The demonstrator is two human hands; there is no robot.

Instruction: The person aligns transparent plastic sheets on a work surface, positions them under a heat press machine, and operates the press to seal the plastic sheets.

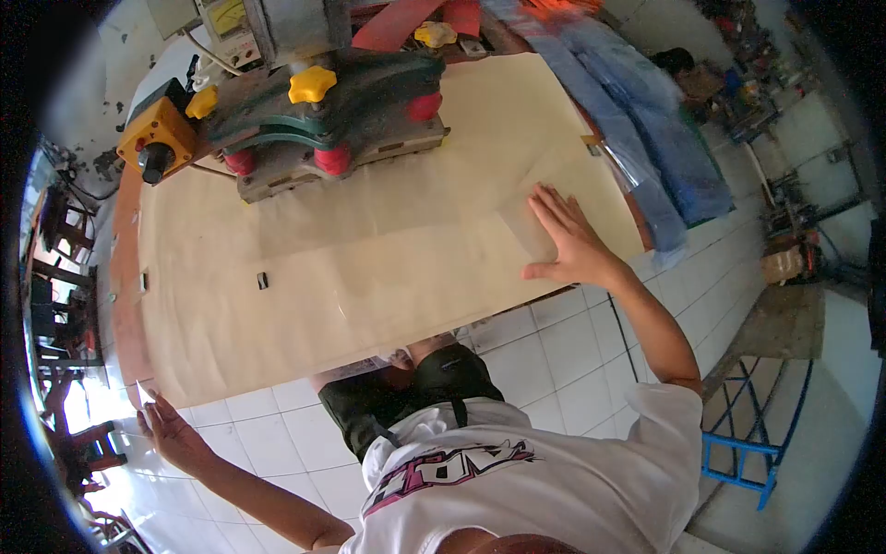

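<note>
My right hand (574, 242) lies flat with fingers spread on a thin translucent sheet (526, 224), over the beige covering (388, 286) of the worktable. At the table's front left corner is my left hand (175, 441), its fingers loosely bent and apart. A small white sliver (140, 393) shows by those fingertips; whether they touch it I cannot tell. Above the far side of the table stands a press head (341, 138) with yellow knobs and red rollers or bushings. A small dark clip-like piece (262, 281) rests on the covering, left of centre.
An orange control box (157, 138) with a black knob sits left of the press. Blue plastic-like material (637, 120) is heaped along the right side, and red pieces (401, 23) lie behind the press. A blue metal frame (743, 457) stands on the floor at right.
</note>
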